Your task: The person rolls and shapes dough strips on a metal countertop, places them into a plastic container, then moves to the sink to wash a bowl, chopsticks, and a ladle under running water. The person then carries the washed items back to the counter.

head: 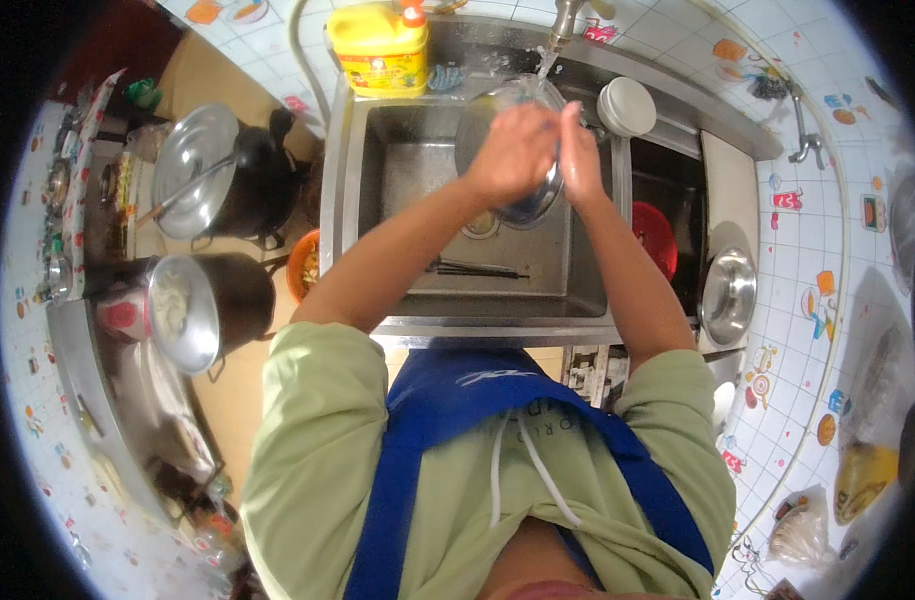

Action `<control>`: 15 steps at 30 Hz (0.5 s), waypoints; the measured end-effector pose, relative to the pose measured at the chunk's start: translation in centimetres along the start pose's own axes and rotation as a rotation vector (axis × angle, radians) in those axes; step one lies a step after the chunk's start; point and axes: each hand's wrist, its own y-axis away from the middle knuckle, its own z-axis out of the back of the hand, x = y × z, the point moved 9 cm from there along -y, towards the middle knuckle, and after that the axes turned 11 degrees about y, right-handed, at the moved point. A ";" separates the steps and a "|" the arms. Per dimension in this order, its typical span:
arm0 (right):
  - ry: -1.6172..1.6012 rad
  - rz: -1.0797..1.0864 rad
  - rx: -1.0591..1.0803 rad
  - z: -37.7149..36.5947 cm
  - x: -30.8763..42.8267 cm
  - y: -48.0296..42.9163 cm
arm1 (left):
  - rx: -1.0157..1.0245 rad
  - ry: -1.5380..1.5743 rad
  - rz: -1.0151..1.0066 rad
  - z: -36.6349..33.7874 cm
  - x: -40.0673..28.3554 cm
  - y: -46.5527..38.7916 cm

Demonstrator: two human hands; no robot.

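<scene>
Water runs from the faucet (pixel 565 26) onto a round shiny pan or lid (pixel 538 208), held tilted over the sink basin (pixel 420 165). My right hand (pixel 580 154) grips its right rim, the fingers pointing up toward the faucet. Over its face is my left hand (pixel 514 154), blurred, and whether it holds a cloth or scrubber I cannot tell. Below them, a small round dish (pixel 480 225) lies on the sink floor. Thin dark sticks, perhaps chopsticks (pixel 480 270), rest nearer to me.
A yellow detergent jug (pixel 379 52) and a blue scrubber (pixel 445 77) sit on the back left ledge. White stacked bowls (pixel 627 106) stand at the back right. A red basin (pixel 654 240) and a metal bowl (pixel 729 296) are to the right, large pots (pixel 240 180) to the left.
</scene>
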 end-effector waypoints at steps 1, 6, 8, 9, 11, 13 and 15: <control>-0.093 -0.127 -0.095 0.8 -1.3 -0.6 | 0.071 -0.005 -0.028 -1.0 -0.9 0.8; -0.383 -0.412 -0.149 2.5 -5.9 -2.7 | 0.206 0.018 -0.220 -2.9 -2.5 7.6; -0.277 -0.375 -0.117 3.9 -6.0 -3.2 | 0.269 -0.010 -0.240 -3.3 -1.8 10.3; -0.306 -0.310 -0.092 4.2 -5.5 -3.4 | 0.302 -0.026 -0.222 -3.4 -1.1 11.2; -0.372 -0.272 -0.124 5.3 -4.6 -3.0 | 0.226 0.115 0.248 -2.1 3.8 12.0; 0.155 -0.167 -0.121 6.2 -2.5 -2.1 | 0.078 0.143 0.454 0.0 6.4 11.7; 0.523 0.021 -0.068 5.1 0.0 -0.7 | -0.072 0.058 0.460 2.4 7.0 9.8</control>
